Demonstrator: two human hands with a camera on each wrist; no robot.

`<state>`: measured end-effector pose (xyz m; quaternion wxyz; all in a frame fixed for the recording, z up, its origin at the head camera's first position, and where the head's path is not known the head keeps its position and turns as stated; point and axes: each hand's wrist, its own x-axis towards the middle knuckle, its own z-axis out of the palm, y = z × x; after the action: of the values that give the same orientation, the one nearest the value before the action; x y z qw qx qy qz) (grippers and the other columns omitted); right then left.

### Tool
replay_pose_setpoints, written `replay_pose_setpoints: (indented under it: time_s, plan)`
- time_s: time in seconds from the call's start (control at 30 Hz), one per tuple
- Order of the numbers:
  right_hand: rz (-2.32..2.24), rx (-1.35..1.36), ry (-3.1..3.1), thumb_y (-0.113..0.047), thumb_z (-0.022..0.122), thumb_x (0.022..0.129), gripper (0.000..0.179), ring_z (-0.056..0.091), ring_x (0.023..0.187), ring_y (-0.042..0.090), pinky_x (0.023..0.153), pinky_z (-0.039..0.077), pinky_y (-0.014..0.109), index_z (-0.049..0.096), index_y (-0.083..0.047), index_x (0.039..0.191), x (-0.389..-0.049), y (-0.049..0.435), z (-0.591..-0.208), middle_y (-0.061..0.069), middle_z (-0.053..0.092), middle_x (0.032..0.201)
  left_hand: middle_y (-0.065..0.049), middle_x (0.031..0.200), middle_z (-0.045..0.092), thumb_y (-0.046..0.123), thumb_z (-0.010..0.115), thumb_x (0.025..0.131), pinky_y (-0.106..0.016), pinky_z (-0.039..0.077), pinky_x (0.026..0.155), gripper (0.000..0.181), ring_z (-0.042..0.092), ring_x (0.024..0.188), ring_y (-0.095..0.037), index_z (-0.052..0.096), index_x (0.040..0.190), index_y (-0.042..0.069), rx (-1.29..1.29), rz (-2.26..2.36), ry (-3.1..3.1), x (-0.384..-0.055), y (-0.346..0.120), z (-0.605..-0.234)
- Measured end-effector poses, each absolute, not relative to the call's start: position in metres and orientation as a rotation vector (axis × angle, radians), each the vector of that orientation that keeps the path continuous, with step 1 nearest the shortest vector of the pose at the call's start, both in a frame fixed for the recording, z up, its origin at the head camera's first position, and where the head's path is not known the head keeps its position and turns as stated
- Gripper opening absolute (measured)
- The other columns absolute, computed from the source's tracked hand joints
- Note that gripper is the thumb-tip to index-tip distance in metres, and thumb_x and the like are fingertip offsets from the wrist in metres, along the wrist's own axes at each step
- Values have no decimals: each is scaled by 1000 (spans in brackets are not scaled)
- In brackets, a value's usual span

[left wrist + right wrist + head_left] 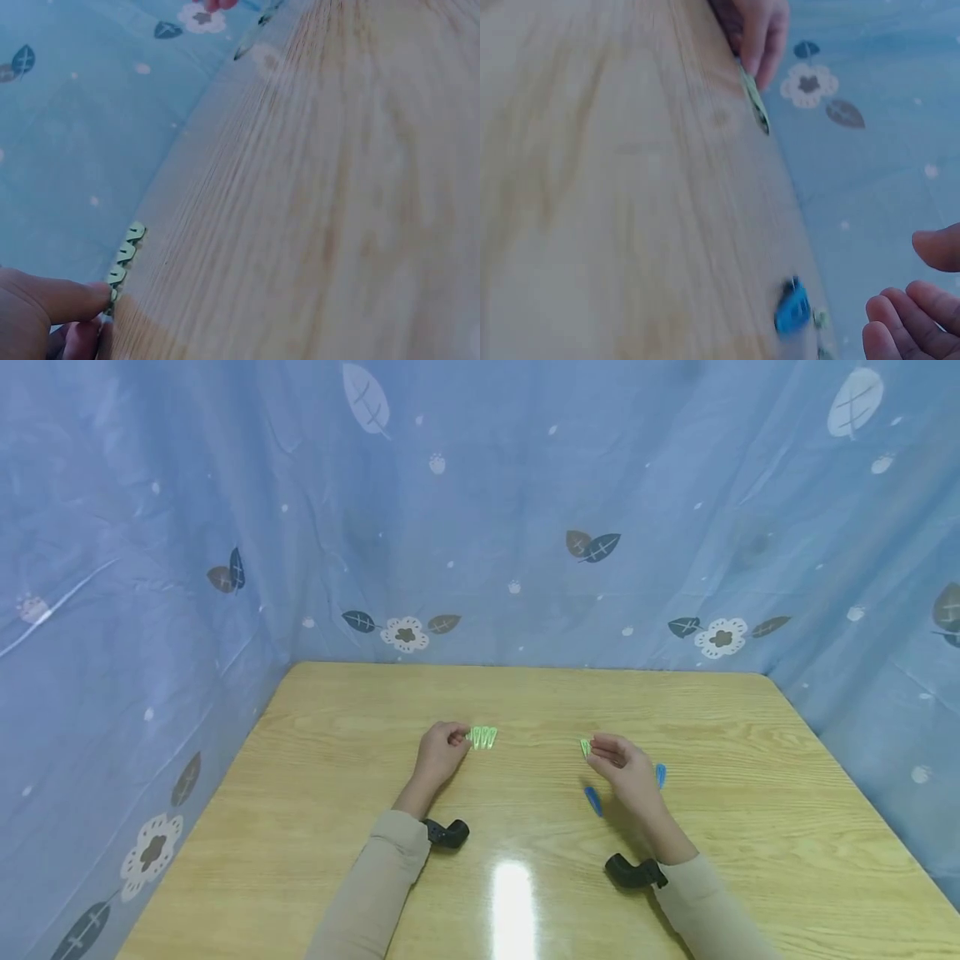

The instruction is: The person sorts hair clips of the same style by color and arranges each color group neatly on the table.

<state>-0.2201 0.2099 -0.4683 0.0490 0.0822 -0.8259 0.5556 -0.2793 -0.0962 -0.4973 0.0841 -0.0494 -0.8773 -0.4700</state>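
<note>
Several light green snap hair clips [485,737] lie side by side in a row on the wooden table. My left hand [441,752] is at the row's left end, its thumb and finger pinching the end clip [114,298]. My right hand [624,770] hovers farther right, fingers loosely bent, with a gap between thumb and fingers and nothing held in the right wrist view. Beside its fingertips is another green hair clip [585,747], partly hidden. Two blue hair clips lie near the right hand: one blue clip [593,801] left of the wrist, another blue clip [661,775] to the right.
The wooden table [315,777] ends at a blue curtain [480,510] with leaf and flower prints, which hangs behind it and along both sides. Black wrist mounts [448,834] sit on both cuffs. Light glares off the table's front middle.
</note>
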Motion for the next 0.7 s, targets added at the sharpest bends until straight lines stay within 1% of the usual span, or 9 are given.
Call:
replay_pose_setpoints:
  time_s: [0.2,0.27,0.37,0.47,0.7]
  plan:
    - [1565,138,-2567,-9,61,94,40,56,113,39,81,43,7,50,11,127,-218,226,-468,28,56,124,-4,85,58,7,69,86,-27,48,69,19,54,77,-16,71,104,1,-133,-1376,-2620,-279,-97,-499]
    - [1522,89,-2600,-10,61,94,40,56,112,39,81,46,11,50,10,127,-219,229,-467,27,57,123,-5,85,58,7,69,86,-28,47,69,19,54,78,-16,71,104,1,-133,-1377,-2619,-280,-97,-500]
    - [1444,38,-2661,-9,61,93,40,58,111,39,82,51,21,51,11,126,-221,231,-467,27,58,121,-5,85,58,7,68,86,-28,47,70,19,54,78,-16,70,105,1,-135,-1380,-2620,-281,-98,-501]
    - [1384,-14,-2705,-9,62,93,39,59,108,39,82,53,30,52,11,124,-222,231,-468,27,59,118,-4,85,58,7,68,86,-28,48,69,19,54,78,-16,70,104,1,-143,-1380,-2622,-281,-98,-501]
    - [1288,-13,-2730,-6,62,91,36,60,103,40,81,54,37,54,15,119,-224,230,-471,29,60,112,-4,85,57,7,68,86,-27,47,69,19,54,78,-15,71,104,1,-148,-1372,-2629,-280,-97,-503]
